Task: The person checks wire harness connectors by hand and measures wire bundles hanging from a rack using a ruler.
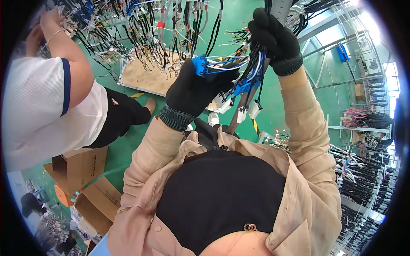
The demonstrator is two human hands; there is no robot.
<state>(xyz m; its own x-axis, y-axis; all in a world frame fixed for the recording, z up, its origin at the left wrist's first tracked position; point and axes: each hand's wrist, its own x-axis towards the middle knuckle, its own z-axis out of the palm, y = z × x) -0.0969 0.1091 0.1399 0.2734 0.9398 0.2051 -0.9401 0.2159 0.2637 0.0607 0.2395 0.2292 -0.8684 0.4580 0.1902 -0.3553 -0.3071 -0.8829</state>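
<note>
My left hand (188, 91), in a black glove, is closed around a blue connector (199, 66) with white and blue wires running out to the right. My right hand (276, 42), also gloved in black, is raised higher, its fingers curled on the dark bundle of a wire harness (255, 64). Between my hands, a second blue connector (242, 88) and several white connectors (242, 114) hang from the harness. A grey metal bar (279, 10) passes close behind the wires and my right hand.
Many wire harnesses (149, 38) hang above a brown board (145, 79) ahead. At left, a co-worker in a white shirt (55, 106) reaches towards hanging wires. Open cardboard boxes (87, 168) stand on the green floor below. Racks with wire bundles (367, 119) line the right side.
</note>
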